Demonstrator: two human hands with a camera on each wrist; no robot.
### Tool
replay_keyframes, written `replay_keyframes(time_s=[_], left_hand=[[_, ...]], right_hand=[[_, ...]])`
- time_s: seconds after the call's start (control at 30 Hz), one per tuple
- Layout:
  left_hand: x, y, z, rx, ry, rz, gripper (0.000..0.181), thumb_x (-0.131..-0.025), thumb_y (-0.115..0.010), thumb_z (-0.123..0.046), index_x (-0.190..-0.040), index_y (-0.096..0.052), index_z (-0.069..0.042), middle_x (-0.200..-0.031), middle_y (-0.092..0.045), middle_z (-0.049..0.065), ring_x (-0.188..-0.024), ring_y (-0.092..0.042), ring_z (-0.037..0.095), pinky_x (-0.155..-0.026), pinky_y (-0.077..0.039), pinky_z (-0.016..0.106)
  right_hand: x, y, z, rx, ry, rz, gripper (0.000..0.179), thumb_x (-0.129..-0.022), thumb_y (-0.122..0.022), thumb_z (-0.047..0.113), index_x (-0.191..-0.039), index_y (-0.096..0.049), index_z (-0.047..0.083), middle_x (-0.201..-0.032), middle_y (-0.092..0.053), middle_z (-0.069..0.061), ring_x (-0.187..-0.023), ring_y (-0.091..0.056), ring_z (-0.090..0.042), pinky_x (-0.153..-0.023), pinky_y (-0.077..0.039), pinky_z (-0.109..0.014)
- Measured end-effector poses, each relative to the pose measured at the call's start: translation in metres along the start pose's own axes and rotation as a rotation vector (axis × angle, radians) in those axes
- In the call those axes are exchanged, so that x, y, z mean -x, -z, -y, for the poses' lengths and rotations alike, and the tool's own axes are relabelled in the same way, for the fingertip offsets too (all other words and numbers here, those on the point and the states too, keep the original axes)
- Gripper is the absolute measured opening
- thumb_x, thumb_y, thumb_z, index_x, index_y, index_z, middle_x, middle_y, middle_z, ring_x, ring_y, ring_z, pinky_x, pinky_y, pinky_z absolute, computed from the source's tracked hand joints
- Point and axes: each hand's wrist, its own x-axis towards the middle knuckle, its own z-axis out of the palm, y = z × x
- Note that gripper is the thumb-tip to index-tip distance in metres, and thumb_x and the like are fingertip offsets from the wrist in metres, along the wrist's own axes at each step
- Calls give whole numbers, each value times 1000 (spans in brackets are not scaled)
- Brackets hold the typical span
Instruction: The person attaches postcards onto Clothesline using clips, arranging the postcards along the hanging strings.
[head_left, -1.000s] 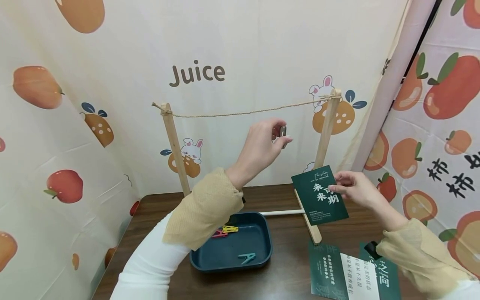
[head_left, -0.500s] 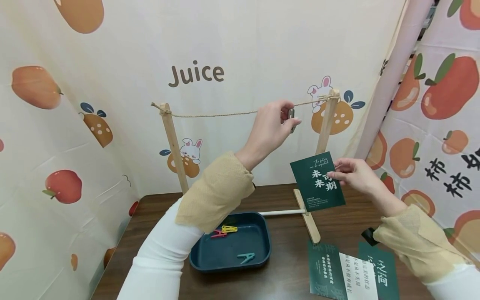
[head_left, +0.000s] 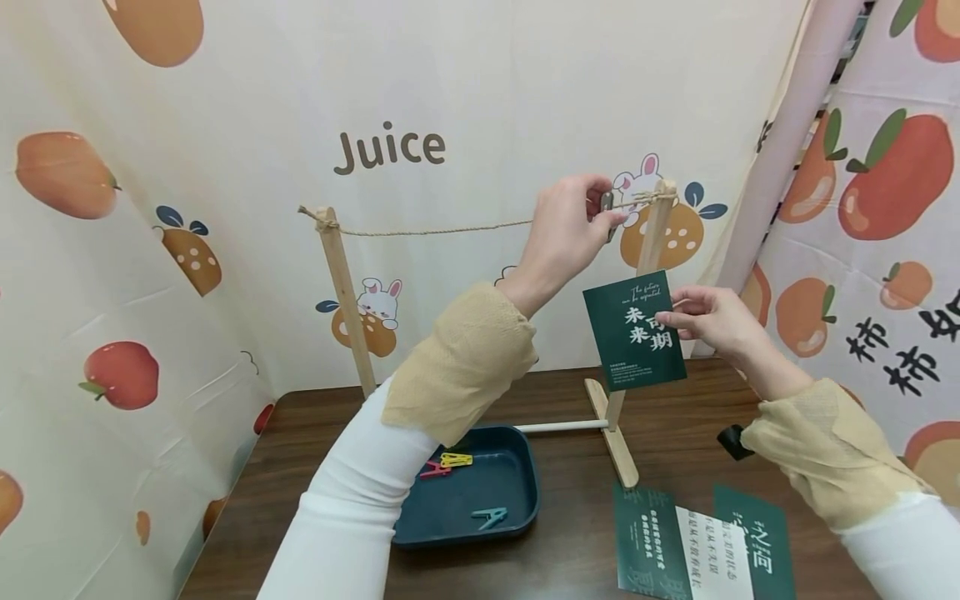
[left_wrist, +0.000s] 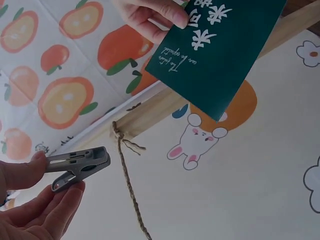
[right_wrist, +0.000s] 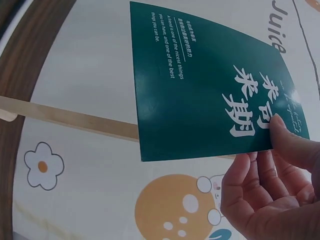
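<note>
My left hand (head_left: pixel 564 237) pinches a grey clothespin (left_wrist: pixel 80 165) just beside the twine line (head_left: pixel 442 227). My right hand (head_left: pixel 708 321) grips the green card (head_left: pixel 634 331) by its edge, held below the clothespin.

The left hand (head_left: pixel 562 237) covers most of the clip (head_left: pixel 607 202) in the head view. The left arm hides part of the tray (head_left: pixel 517 492) and the pink clip (head_left: pixel 435 472). At 5 o'clock, the bottom edge cuts the cards (head_left: pixel 701 546) off. The card's (head_left: pixel 633 332) small print is too tiny to read.
</note>
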Motion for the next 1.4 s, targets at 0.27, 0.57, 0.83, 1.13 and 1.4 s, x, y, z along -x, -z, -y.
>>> replay_keyframes(time_s=[0.27, 0.57, 0.83, 1.13, 1.4], left_hand=[[-12, -5, -4, 38, 16, -37, 27, -81, -64, -12, -106, -60, -2, -88, -59, 4, -76, -53, 10, -61, -42, 10], [-20, -13, 1, 87, 18, -88, 29, -81, -63, -11, -109, -60, -4, -91, -61, 4, -79, -55, 10, -66, -42, 9], [-29, -17, 5, 141, -8, -140, 31, -82, -62, -11, -113, -58, -4, -94, -62, 5, -81, -57, 9, -69, -41, 8], [-37, -25, 9, 150, -30, -173, 31, -83, -62, -10, -112, -58, -3, -96, -62, 6, -83, -57, 9, -70, -41, 8], [-43, -31, 16, 181, -13, -203, 28, -83, -61, -10, -111, -59, -3, -96, -62, 5, -83, -57, 9, -71, -41, 8]], right_hand=[[-10, 8, 6, -75, -3, -20, 27, -83, -62, 21, -99, -52, 2, -76, -60, 15, -71, -55, 0, -64, -49, -20], [-21, 12, 7, -114, -15, -83, 25, -79, -66, 28, -93, -57, 10, -77, -61, 14, -71, -56, -2, -65, -49, -19], [-28, 15, 11, -110, -4, -98, 25, -79, -65, 33, -95, -59, 15, -78, -61, 18, -74, -57, -3, -80, -45, -30], [-35, 17, 16, -180, 39, -135, 13, -78, -68, 25, -84, -61, 17, -73, -62, 15, -70, -57, -3, -66, -47, -17], [-41, 19, 19, -221, 12, -136, 7, -78, -68, 22, -84, -64, 22, -73, -63, 17, -70, -58, -1, -64, -46, -14]])
